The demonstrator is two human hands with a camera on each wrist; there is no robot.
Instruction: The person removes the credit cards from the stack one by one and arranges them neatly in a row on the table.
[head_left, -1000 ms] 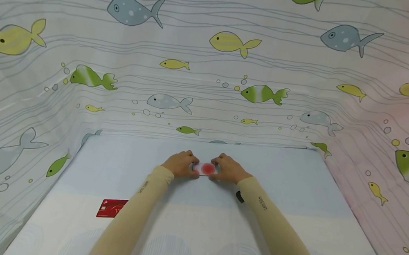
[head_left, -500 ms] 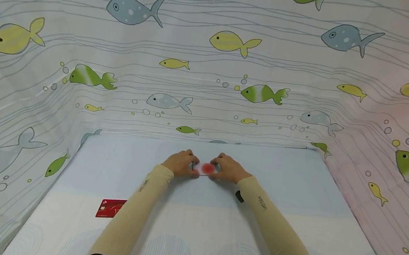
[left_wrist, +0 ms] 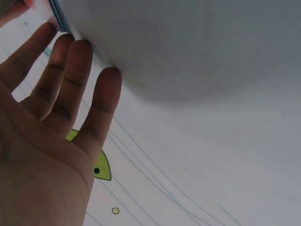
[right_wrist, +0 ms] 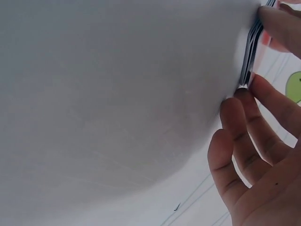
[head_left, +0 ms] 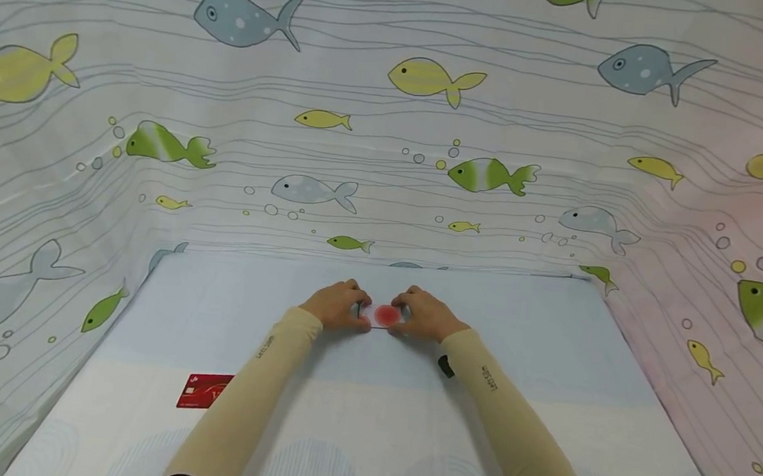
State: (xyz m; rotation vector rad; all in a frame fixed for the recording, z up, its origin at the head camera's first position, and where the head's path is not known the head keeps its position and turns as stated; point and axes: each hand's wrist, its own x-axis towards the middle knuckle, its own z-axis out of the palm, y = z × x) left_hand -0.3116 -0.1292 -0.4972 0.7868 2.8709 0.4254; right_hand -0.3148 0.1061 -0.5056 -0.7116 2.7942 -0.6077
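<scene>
A small stack of cards (head_left: 386, 315), its top face pale pink with a red disc, lies between both hands at the far middle of the white table. My left hand (head_left: 336, 306) pinches its left end between thumb and fingers. At the opposite end, my right hand (head_left: 429, 317) grips it the same way. Several thin layers show along the stack's edge (right_wrist: 251, 52) in the right wrist view. The left wrist view catches just a corner of the stack (left_wrist: 57, 16), with the left fingertips (left_wrist: 107, 82) at the tabletop. The hands cover both ends.
A red bank card (head_left: 201, 391) lies flat on the table at the left, partly hidden behind the left sleeve (head_left: 264, 380). The table's (head_left: 500, 433) far edge meets a fish-patterned curtain (head_left: 376, 153), which also rises along both sides.
Both hands keep their grip on the stack in the same place. Only the head view has shifted very slightly.
</scene>
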